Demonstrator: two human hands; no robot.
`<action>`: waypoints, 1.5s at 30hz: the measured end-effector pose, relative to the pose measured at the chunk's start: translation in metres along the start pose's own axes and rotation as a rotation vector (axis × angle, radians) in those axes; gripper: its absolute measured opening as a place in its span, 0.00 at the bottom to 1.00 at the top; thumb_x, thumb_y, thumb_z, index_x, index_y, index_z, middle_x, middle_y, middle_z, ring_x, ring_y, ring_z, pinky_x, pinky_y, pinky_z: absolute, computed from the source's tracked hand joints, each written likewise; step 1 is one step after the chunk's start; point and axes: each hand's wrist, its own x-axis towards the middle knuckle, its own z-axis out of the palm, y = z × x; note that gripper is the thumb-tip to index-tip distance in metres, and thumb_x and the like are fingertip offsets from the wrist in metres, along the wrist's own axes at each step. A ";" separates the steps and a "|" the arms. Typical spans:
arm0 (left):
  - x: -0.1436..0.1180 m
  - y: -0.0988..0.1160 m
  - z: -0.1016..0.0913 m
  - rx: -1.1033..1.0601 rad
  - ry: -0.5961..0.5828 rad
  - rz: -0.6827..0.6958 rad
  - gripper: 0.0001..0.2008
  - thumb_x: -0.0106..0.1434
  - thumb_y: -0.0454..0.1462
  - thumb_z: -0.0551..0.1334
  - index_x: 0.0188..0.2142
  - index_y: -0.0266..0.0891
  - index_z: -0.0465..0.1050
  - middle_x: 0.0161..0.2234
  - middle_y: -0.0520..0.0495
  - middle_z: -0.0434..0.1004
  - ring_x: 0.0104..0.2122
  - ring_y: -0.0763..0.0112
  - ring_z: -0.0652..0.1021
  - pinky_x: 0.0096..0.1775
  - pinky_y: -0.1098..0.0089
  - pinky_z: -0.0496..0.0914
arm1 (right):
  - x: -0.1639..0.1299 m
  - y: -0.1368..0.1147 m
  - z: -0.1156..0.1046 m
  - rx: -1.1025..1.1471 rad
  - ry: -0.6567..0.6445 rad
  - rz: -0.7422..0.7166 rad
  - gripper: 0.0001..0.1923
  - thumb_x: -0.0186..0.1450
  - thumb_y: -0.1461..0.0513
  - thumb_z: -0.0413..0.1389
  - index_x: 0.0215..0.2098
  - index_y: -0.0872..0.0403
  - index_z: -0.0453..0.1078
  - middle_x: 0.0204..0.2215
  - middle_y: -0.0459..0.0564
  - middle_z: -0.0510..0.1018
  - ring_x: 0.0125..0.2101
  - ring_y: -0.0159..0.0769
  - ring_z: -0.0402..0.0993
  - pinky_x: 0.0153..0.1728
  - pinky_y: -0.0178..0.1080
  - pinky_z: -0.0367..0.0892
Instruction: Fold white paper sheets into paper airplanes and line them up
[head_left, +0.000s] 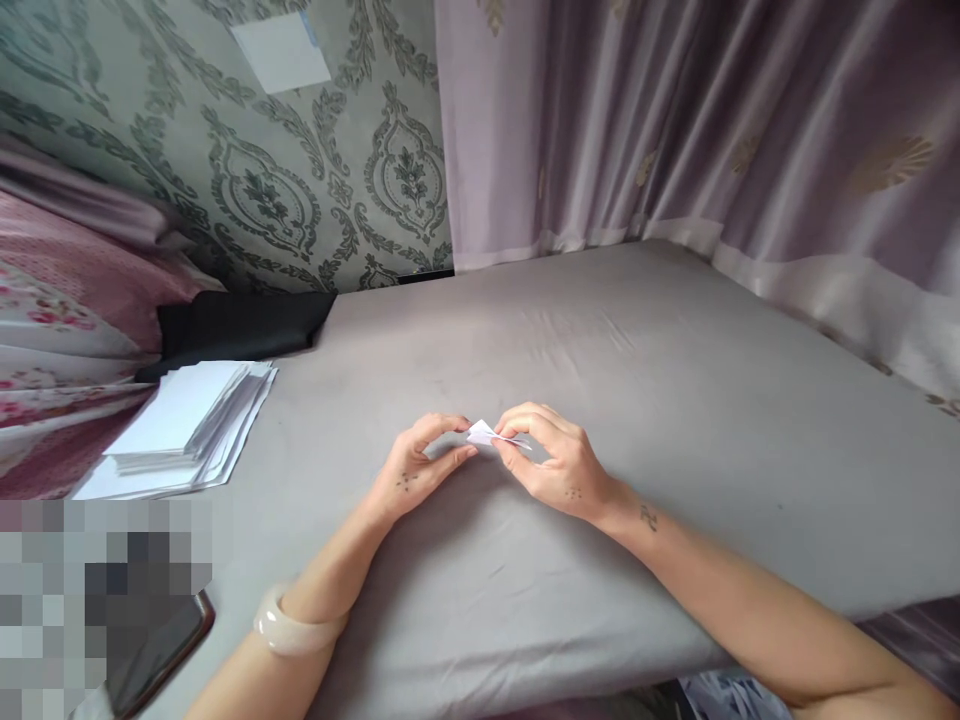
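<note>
A small folded piece of white paper [484, 433] is held between both hands just above the grey cloth-covered surface [637, 400]. My left hand [420, 460] pinches its left end with thumb and fingers. My right hand [551, 460] grips its right end, fingers curled over it. Most of the paper is hidden by the fingers. A pale bangle [289, 625] sits on my left wrist.
A stack of white paper sheets [184, 425] lies at the left. A black cloth [240, 325] is behind it by the patterned wall. A phone [161, 650] rests at the near left edge. Mauve curtains [712, 130] hang along the back and right.
</note>
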 end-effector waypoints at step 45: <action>0.004 0.017 0.026 -0.695 -0.140 -0.612 0.18 0.58 0.49 0.66 0.28 0.33 0.77 0.24 0.48 0.72 0.26 0.75 0.70 0.28 0.74 0.58 | 0.013 0.021 0.022 0.680 -0.110 1.031 0.23 0.48 0.48 0.66 0.15 0.57 0.65 0.14 0.40 0.62 0.17 0.23 0.50 0.21 0.34 0.45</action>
